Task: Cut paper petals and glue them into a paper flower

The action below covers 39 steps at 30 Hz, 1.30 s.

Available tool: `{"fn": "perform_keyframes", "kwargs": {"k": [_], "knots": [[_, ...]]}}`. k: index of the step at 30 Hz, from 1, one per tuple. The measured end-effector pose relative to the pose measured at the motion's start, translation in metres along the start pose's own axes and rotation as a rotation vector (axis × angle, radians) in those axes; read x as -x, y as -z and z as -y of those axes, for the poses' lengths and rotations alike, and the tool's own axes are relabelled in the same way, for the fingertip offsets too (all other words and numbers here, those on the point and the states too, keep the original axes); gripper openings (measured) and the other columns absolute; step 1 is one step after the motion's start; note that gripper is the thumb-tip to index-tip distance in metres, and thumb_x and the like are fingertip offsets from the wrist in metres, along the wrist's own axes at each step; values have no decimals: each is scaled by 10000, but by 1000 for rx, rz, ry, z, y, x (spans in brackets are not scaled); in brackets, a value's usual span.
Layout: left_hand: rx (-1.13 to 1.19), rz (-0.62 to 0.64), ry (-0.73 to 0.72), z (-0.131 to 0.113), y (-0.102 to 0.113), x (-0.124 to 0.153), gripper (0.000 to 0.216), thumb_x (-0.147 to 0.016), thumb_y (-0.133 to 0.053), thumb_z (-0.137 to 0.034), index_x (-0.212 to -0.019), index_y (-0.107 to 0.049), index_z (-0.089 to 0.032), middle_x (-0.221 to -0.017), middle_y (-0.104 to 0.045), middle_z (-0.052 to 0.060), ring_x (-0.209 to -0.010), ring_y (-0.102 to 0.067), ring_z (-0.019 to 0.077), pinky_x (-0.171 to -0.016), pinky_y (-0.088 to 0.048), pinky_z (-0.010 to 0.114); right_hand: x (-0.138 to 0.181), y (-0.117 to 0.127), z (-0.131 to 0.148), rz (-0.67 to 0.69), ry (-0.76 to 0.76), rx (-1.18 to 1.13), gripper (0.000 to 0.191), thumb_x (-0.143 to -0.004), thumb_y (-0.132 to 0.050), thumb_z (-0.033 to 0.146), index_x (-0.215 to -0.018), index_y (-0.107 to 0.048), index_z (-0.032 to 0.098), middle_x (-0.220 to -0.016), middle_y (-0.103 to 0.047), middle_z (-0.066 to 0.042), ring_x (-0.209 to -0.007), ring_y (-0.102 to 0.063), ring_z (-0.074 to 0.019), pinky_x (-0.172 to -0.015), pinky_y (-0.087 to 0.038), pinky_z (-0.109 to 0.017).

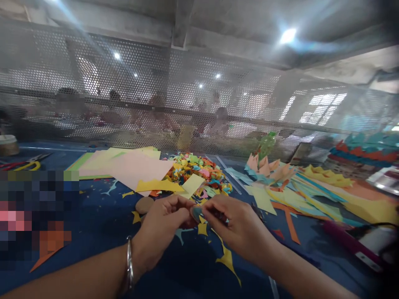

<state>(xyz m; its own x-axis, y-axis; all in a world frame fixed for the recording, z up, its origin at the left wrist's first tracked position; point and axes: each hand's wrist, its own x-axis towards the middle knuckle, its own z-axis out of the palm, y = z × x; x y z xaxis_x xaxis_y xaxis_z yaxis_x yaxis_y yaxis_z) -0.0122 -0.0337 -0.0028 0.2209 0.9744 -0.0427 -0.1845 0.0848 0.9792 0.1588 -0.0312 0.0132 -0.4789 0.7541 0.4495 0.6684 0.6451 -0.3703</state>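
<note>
Both hands meet at the middle of the view, over the dark blue table (102, 232). Between their fingertips is a small teal paper piece (196, 213); its exact shape is partly hidden by the fingers. My left hand (168, 226), with a silver bangle at the wrist, pinches it from the left. My right hand (238, 220) has thumb and fingers closed on its right side. A round tan disc (144, 204) lies just beyond my left hand. Yellow paper scraps (229, 259) are scattered below and around the hands.
Behind the hands lies a heap of colourful paper cuttings (199, 170), beside stacked paper sheets (124, 166). Folded paper strips (305, 191), a green bottle (267, 143) and a purple tool (352, 245) are at right. Scissors (29, 164) lie far left. A perforated metal screen (187, 95) closes the back.
</note>
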Motion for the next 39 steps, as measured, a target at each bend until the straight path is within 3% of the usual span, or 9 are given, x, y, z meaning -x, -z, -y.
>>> {"fn": "perform_keyframes", "kwargs": {"k": [11,16,31,39], "knots": [[-75,72,-47,4,-2,-3,167,-670,-696,-258,-732,-577,-159,-677,-610,-8,-655,-559,109,-685,-456,262,6,2,-3,45,-24,-138,224,-880,-442,236,-727,-595,176,-662,-574,-15,-608,-502,-126,-558,-385,-260],[-150,43,-71,2,-1,-4,198,-678,-693,-305,-727,-572,-156,-649,-587,-19,-633,-548,108,-681,-462,269,6,2,-4,49,-31,-193,289,-926,-404,282,-748,-601,168,-674,-582,-20,-625,-515,-126,-581,-397,-258],[-209,36,-143,-5,-2,0,155,-707,-659,-307,-725,-584,-172,-624,-546,-31,-568,-477,94,-571,-405,240,7,-1,-4,17,-68,-254,235,-915,-437,302,-768,-584,192,-672,-575,-8,-623,-521,-129,-577,-411,-259],[-326,4,-222,-1,2,-1,182,-741,-639,-327,-831,-566,-187,-734,-623,5,-692,-575,133,-660,-457,263,7,-3,-4,11,-81,-258,254,-918,-432,321,-761,-580,186,-674,-573,-10,-630,-523,-129,-589,-411,-261]]}}
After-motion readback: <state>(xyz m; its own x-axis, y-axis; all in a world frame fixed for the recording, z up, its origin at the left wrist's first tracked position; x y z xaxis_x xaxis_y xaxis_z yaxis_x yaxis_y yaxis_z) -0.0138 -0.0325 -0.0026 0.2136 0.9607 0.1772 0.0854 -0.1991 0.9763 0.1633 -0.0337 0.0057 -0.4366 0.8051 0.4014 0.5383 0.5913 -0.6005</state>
